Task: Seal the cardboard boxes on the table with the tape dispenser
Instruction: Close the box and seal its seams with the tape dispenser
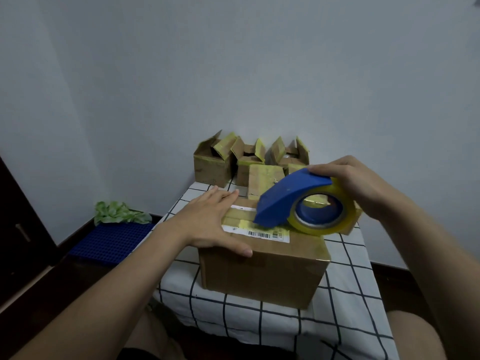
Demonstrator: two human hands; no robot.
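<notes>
A closed brown cardboard box with a white barcode label stands on the checked tablecloth. My left hand lies flat on the left part of its top, fingers straight and thumb over the front edge. My right hand grips the blue tape dispenser from above. Its front edge presses on the box's top seam, over yellowish tape. The roll of clear yellow tape sits in the dispenser over the right side of the box.
Several small cardboard boxes with open flaps stand at the table's far end against the wall. On the floor to the left lie a blue plastic grid mat and a green crumpled thing. A dark door is at far left.
</notes>
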